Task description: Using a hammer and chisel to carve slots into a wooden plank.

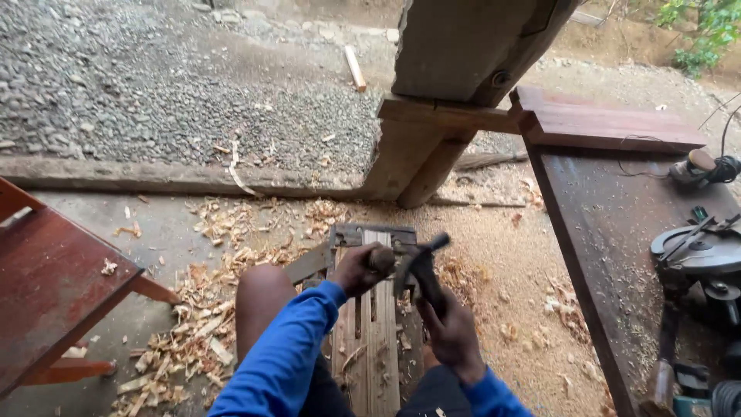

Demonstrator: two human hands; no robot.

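While the left hand [359, 270] is wrapped tight round the rounded wooden butt of what I take for a chisel [380, 259], the right hand [451, 332] is closed just as fully on the handle of a dark hammer [423, 270], whose head sits right beside that butt, touching or very nearly so (I can't tell which from this angle). Neither hand has any slack in it; no fingers are spread.

Both tools are over the far end of a slatted panel [370, 340] that lies on the floor between the person's knees. A grey metal frame [374, 234] crosses the panel's far edge, and the chisel's blade is hidden behind the left hand, so I can't say where it bites.

My judgement is that a strike is in hand, with the chisel set and the hammer at or near contact. Any following blow calls for the chisel to be kept steady and the hammer face brought square onto the butt, clear of the left knuckles, which sit very close to it.

Further out, curled shavings [193, 332] are heaped along the panel's left side, with sawdust [494, 255] spread to its right. A red-brown table [46, 286] stands at the left, well apart. At the right a dark bench [602, 232] carries a circular saw [698, 251] near its right edge. Beyond the panel a timber post [421, 154] rises from the edge of the gravel [154, 77].
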